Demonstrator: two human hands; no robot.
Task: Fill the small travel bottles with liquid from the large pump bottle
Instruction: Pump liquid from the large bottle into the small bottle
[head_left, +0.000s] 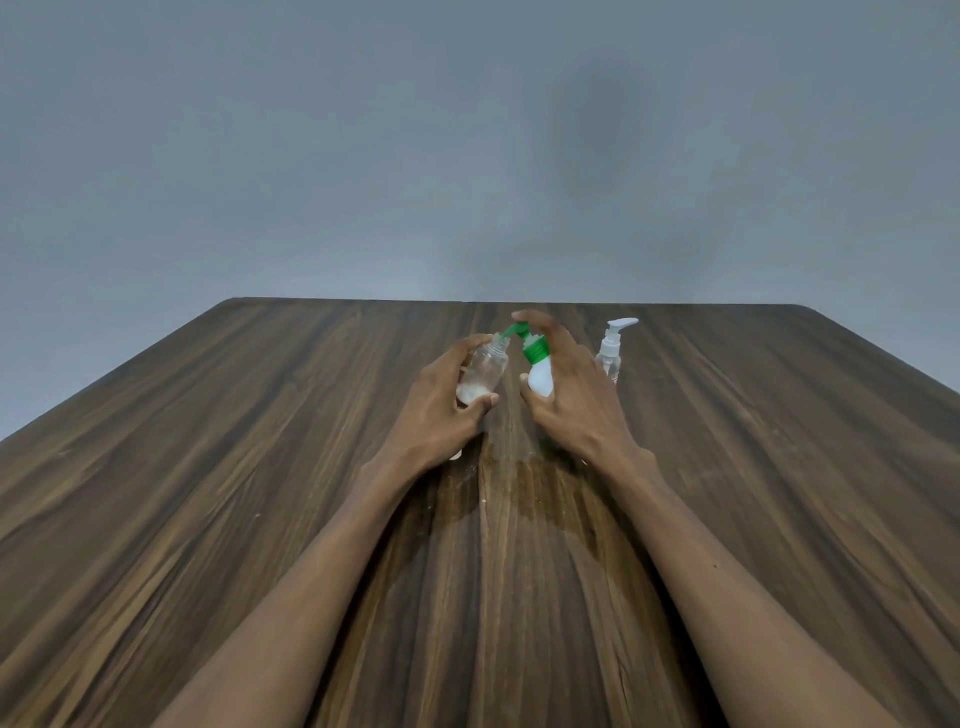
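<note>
A dark wood-grain desk (208, 493) carries everything, its streaks running away toward the far edge, which meets a grey wall. Standing upright on it near that far edge is a small clear bottle with a white pump top (613, 349). Nearer than this bottle and off to its left, a small white thing (455, 455) lies on the desk, mostly hidden under a wrist, so what it is cannot be told. A paler glossy patch shows on the desk nearer still
</note>
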